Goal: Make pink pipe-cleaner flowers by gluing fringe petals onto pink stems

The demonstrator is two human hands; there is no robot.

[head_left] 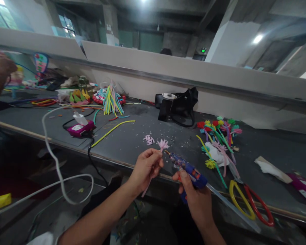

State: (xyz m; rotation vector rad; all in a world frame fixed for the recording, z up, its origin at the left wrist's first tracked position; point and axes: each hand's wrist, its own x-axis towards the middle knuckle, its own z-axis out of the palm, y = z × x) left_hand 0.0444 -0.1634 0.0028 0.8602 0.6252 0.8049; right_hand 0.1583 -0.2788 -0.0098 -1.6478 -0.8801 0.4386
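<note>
My left hand [148, 166] pinches the stem of a pale pink craft flower [163, 144] whose petals fan out upward. The stem's lower end shows beneath my palm. Wrapped round the handle of a blue hot glue gun [187, 168] is my right hand [193, 192]. The gun's nozzle points up and left, close beside the base of the flower; whether it touches I cannot tell. A long clear glue stick [233, 207] juts from the gun's rear. Just behind the flower, a small pile of pink cut pieces [149, 139] lies on the dark table [132, 153].
Scissors [252, 202] with yellow and red handles overhang the front edge at right, near a bunch of colourful craft flowers [219, 136]. A black bag [178, 105] stands at the back. Purple tissue packs [80, 128], a yellow stem [112, 132] and a white cable [57, 163] are left. A person's hand [1, 68] shows far left.
</note>
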